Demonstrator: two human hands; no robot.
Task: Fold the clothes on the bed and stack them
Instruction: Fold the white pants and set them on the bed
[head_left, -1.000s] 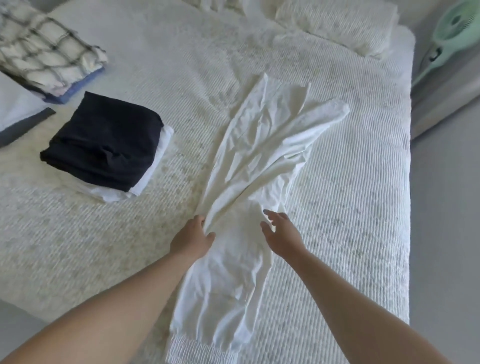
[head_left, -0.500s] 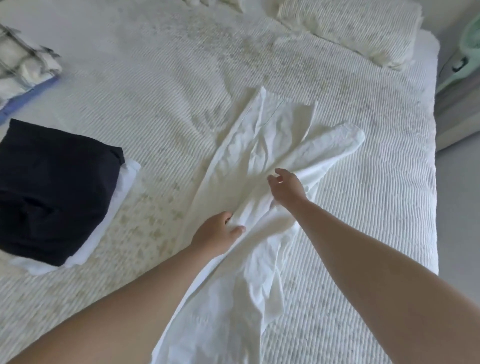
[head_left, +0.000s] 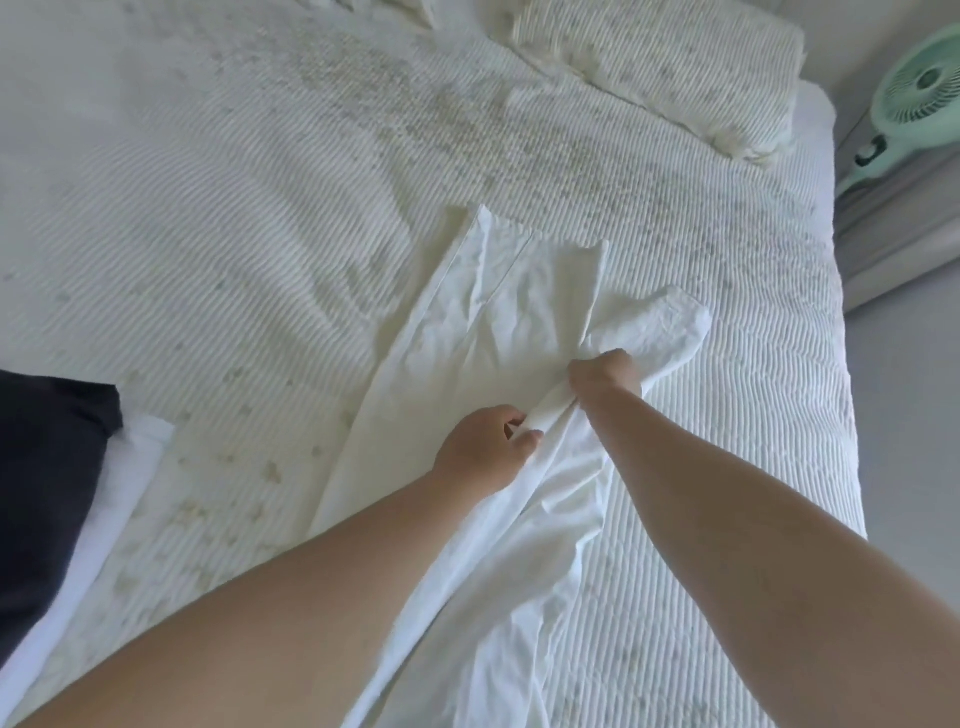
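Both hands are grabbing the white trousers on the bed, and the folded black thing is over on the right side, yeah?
Not quite. The head view shows the folded black thing on the left side. Both the left hand and right hand do grip the white trousers on the bed.

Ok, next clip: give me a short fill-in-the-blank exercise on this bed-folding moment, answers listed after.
1. Both hands grip the ____ garment spread on the bed.
2. The left hand and the right hand pinch the same raised ____ of cloth.
3. At the left edge, a folded ____ garment lies on top of a folded white one.
4. A ____ fan stands beyond the bed's far right corner.

Missing words: white; fold; black; green
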